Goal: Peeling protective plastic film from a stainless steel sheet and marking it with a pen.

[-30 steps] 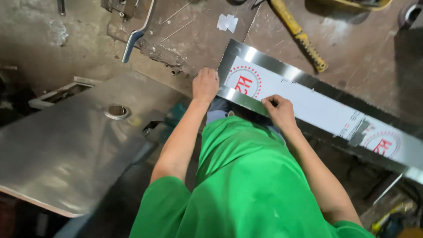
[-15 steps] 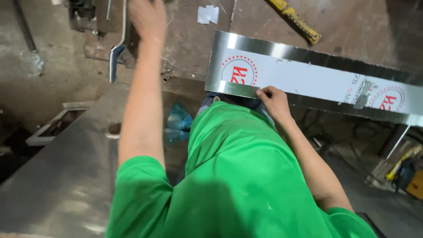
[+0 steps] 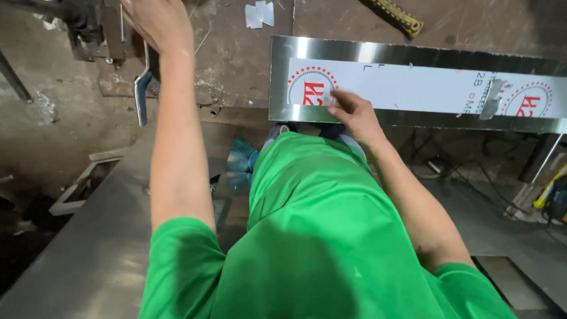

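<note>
A long stainless steel strip (image 3: pixel 413 56) with a white protective film and red round marks lies across the dark workbench. My right hand (image 3: pixel 349 112) grips its near edge by the left red mark, fingers curled on top. My left hand (image 3: pixel 156 20) is raised far forward at the frame's top edge, right over a metal lever with a grey-blue handle (image 3: pixel 140 94) that hangs from a dark machine (image 3: pixel 94 26). Its fingers are cut off by the frame, so what it holds is hidden. My green shirt fills the lower middle.
A yellow-handled tool (image 3: pixel 400 15) and white paper scraps (image 3: pixel 260 13) lie at the back of the bench. A large steel sheet (image 3: pixel 82 254) spreads at lower left. Crumpled blue-green plastic (image 3: pixel 239 156) sits below the bench edge, and yellow tools (image 3: pixel 552 189) at the right.
My left hand let go of the strip's near edge and reached up and forward to the lever at the machine. My right hand stayed on the strip.
</note>
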